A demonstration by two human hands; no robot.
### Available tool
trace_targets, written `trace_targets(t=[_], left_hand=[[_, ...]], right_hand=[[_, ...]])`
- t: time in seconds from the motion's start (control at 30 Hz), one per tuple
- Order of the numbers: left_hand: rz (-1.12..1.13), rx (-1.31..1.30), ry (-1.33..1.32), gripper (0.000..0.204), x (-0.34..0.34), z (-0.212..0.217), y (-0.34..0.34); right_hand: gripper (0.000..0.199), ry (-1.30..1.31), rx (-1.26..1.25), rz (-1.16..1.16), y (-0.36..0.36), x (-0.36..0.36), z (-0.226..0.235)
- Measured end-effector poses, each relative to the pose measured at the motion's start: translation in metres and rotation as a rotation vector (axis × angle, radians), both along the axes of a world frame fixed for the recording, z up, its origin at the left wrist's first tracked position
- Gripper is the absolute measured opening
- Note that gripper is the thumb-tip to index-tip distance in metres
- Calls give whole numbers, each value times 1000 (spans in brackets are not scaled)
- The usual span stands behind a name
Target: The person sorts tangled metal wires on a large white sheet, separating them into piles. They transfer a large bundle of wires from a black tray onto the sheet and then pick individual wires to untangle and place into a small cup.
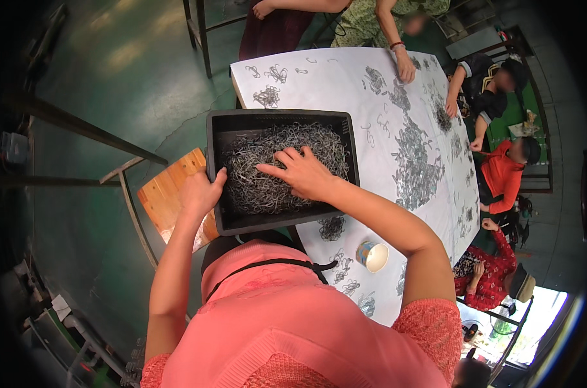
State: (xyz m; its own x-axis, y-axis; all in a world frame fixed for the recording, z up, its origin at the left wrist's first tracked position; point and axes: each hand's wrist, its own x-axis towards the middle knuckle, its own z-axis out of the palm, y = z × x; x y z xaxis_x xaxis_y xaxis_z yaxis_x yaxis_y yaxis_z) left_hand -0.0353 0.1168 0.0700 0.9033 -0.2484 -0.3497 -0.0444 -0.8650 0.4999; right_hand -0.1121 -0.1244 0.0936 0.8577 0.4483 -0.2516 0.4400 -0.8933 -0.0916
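Note:
A black plastic crate (219,132) full of small grey metal clips (261,191) sits in front of me, partly over the edge of a white-covered table (332,77). My left hand (200,193) grips the crate's left rim. Spread flat with fingers apart, my right hand (300,171) rests on the clips inside the crate.
Heaps of metal clips (416,165) lie across the white table. A paper cup (372,256) stands near its front edge. A wooden stool (167,194) is below the crate's left side. Several other people sit around the table's far and right sides.

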Motion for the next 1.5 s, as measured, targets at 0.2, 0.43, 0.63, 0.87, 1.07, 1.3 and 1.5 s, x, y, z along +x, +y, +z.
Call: trace_targets(t=[0.2, 0.43, 0.63, 0.87, 1.07, 1.3, 1.5], left_hand=[[-15, 13, 25, 62, 1, -1, 5], [52, -39, 99, 72, 3, 0, 4], [72, -47, 124, 66, 7, 8, 0], [64, -15, 113, 53, 7, 12, 1], [37, -5, 119, 53, 10, 16, -1], [20, -8, 89, 56, 10, 5, 0], [20, -4, 110, 61, 11, 7, 2]], right_hand=[[90, -100, -42, 54, 7, 7, -8], [80, -23, 130, -22, -15, 13, 42], [72, -8, 295, -166, -24, 10, 64], [64, 51, 413, -271, -17, 18, 66], [78, 127, 105, -262, 1, 20, 31], [85, 189, 104, -220, 10, 30, 22], [76, 322, 185, -250, 3, 41, 60]])
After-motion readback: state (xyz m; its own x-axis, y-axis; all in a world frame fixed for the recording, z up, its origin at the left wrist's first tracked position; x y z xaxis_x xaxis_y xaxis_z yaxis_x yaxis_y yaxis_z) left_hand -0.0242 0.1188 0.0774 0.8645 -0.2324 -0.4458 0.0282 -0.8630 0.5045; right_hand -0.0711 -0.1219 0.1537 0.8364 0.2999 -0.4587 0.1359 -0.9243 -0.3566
